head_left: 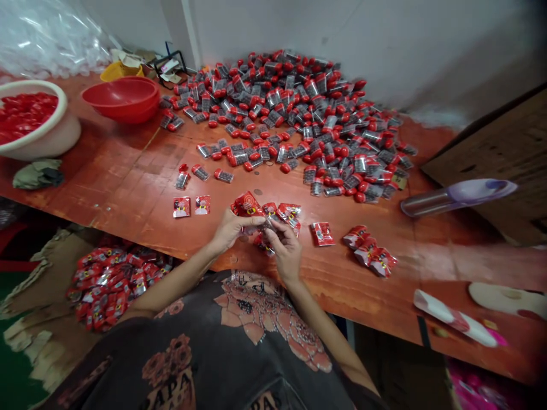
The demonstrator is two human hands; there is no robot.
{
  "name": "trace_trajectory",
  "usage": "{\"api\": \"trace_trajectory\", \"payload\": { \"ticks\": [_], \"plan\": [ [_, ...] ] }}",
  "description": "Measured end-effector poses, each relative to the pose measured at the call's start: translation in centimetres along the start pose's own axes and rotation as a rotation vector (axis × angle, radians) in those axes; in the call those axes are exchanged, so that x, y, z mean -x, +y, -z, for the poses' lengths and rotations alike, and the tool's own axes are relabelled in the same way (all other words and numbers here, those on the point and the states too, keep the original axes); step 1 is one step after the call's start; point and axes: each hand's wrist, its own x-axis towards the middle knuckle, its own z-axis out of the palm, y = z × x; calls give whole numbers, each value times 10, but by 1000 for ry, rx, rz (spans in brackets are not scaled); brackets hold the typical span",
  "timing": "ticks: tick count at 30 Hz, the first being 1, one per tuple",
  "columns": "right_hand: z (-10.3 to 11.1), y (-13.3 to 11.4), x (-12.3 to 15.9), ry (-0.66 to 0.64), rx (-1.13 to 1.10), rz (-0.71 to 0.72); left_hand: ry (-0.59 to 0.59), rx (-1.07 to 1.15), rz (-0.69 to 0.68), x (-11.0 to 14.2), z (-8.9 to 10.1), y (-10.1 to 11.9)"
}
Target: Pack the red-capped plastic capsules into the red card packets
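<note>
Over the front part of the table my left hand [233,229] and my right hand [285,249] meet, fingers closed together. Between them is a small clear, dark-looking piece [255,228], mostly covered by the fingers; it looks like one of the small clear tubes, but I cannot be sure. Around the hands lie shiny red printed packets, one red packet [247,204] just beyond my left hand and another packet [290,213] beyond my right. A flat red packet [322,234] and a cluster of red packets [370,250] lie to the right, two square packets [182,207] to the left.
Red-capped clear tubes [273,102] form a large heap at the back. Red bowls [122,98] and a white tub [64,128] of red pieces stand left. A cardboard box [496,162] and purple-ended tube [461,196] are right. Filled red packets [113,285] lie below the table's left edge.
</note>
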Motion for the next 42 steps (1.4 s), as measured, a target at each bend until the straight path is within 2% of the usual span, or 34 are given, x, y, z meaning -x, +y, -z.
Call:
{"api": "trace_trajectory", "payload": {
  "ticks": [2, 4, 8, 12, 19, 26, 33, 39, 42],
  "plan": [
    [-2, -1, 1, -12, -123, -120, 2, -40, 45, 1, -2, -1],
    [-4, -1, 2, -1, -202, -178, 19, -55, 70, 1, -4, -3],
    [-6, 0, 4, 72, -211, -139, 76, 15, 30, 0, -8, -11],
    [-4, 1, 6, 82, -181, -137, 123, 108, -1, 1, -11, -16],
    [-5, 4, 9, 117, -148, -110, 173, 127, -24, 8, -14, -25],
    [0, -4, 7, 0, -150, -123, 151, 34, -20, 7, -5, -20],
    [4, -7, 8, -78, -153, -114, 100, -3, -12, 6, -7, -16],
    [3, -4, 12, -12, -114, -75, 92, -48, -37, 4, -10, -20],
    [6, 0, 13, 6, 65, 65, 87, -59, -15, 4, -8, -22]
  ]
}}
